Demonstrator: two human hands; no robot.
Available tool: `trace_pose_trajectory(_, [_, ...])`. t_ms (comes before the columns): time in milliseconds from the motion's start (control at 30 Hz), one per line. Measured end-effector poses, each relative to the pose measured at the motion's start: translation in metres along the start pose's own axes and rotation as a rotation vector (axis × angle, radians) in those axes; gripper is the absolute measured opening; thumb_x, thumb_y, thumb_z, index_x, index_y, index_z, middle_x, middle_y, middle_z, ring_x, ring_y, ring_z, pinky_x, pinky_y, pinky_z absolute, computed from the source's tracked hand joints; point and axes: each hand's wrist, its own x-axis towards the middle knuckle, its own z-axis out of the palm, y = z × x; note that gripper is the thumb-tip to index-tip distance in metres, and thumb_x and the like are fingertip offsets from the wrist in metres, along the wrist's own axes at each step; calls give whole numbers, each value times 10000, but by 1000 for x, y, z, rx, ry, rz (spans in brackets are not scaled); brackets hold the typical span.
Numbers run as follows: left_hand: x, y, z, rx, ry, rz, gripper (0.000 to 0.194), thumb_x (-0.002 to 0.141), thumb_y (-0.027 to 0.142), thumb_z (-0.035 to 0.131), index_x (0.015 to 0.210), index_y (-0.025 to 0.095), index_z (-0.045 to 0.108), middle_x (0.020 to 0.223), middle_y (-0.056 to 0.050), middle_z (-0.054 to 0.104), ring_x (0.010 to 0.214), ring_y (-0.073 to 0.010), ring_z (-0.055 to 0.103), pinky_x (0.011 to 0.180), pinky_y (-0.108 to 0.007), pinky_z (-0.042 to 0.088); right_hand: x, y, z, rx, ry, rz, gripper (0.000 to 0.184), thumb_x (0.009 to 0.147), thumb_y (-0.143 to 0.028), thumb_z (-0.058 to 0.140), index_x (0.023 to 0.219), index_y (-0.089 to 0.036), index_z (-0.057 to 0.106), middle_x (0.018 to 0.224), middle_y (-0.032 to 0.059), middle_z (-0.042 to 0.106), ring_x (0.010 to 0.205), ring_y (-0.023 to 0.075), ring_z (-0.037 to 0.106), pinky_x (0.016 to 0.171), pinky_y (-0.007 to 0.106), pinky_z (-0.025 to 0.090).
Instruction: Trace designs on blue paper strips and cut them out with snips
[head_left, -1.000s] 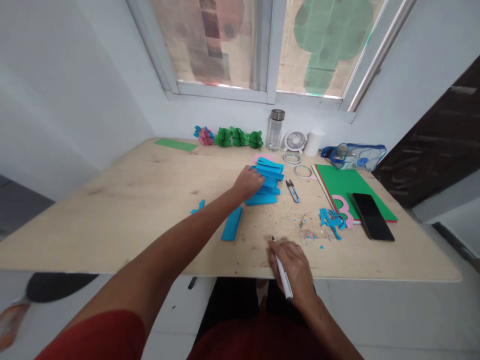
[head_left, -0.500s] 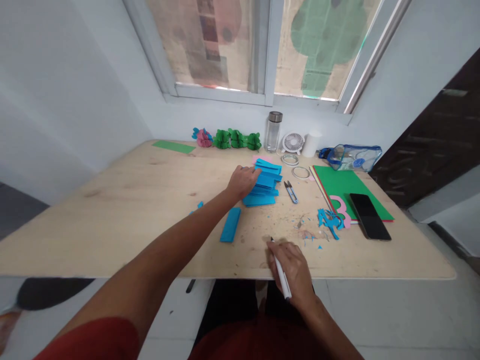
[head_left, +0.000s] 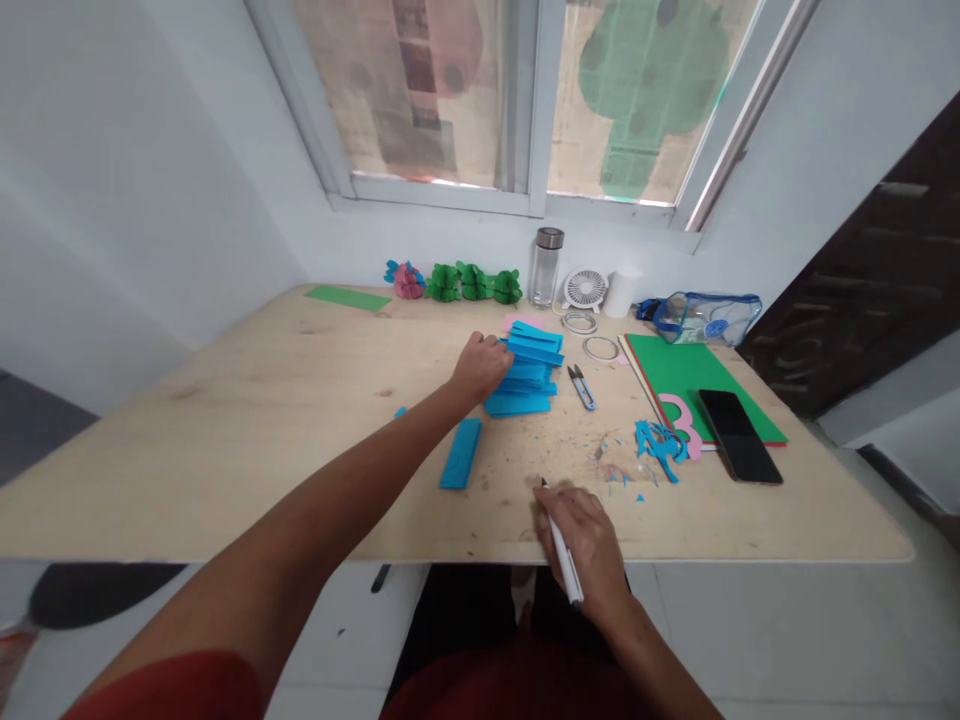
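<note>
1. Head view, nearest: right hand (head_left: pixel 589 540) at the near edge of the table (head_left: pixel 750 520), fingers closed round a white pen (head_left: pixel 564 562), long axis running away from the body, dark tip foremost
2. Next, a lone folded blue strip (head_left: pixel 460 455), flat between left forearm (head_left: pixel 352 475) and right hand, long axis pointing away and leaning slightly right
3. Beyond the forearm, a blue scrap (head_left: pixel 400 412), mostly covered, outline impossible to make out
4. Farther, left hand (head_left: pixel 481 370) with fingers bent, tips touching the left side of the blue pile (head_left: pixel 525 385); no telling from here how far parted, or whether pinching a strip
5. Pile just right of those fingers, strips lying roughly left to right, left ends partly hidden; left hand much the nearer
6. Behind the pile, pink paper (head_left: pixel 511 321), largely covered, full shape unclear
</note>
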Motion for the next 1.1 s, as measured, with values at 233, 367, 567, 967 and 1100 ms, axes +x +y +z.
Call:
trace_pose_trajectory(233, [-13,6,-24,-52,51,-127,261,876,92,452,777,148,687,786,-159,693,834,-294,612,737,-407,330,1,-1,-1,4,5,4,284,959,-126,480,1195,-163,634,864,92,710,821,248,639,736,392,493])
trace_pose_trajectory(367, [-43,18,-38,-104,82,-264,229,902,212,480,829,157,691,820,-150,705,842,-300,628,740,-399,351,1,0,-4,78,19,33,295,965,-133,459,1208,-157,625,891,104,723,837,253,654,754,404,519])
trace_pose_trajectory(567, [-103,56,-51,-230,64,-416,191,899,230,523,769,192,658,672,-45,668,657,-218,606,631,-318,355,4,0,-5,415,128,231,289,966,-183,474,1206,-221,630,1047,91,742,990,235,691,870,385,545])
trace_pose_trajectory(967, [-136,114,-49,-364,110,-398,235,882,264,595,654,208,581,615,-33,619,651,-211,587,642,-315,373,50,-17,-5,691,179,569,224,820,-410,663,860,-192,637,644,-38,552,579,132,518,554,236,433])
trace_pose_trajectory(1100, [-138,116,-49,-455,119,-420,227,900,281,558,688,210,592,621,-28,622,650,-207,594,645,-310,394,54,-12,0,684,182,606,316,862,-458,565,665,-212,538,526,-65,407,505,116,400,476,228,331])
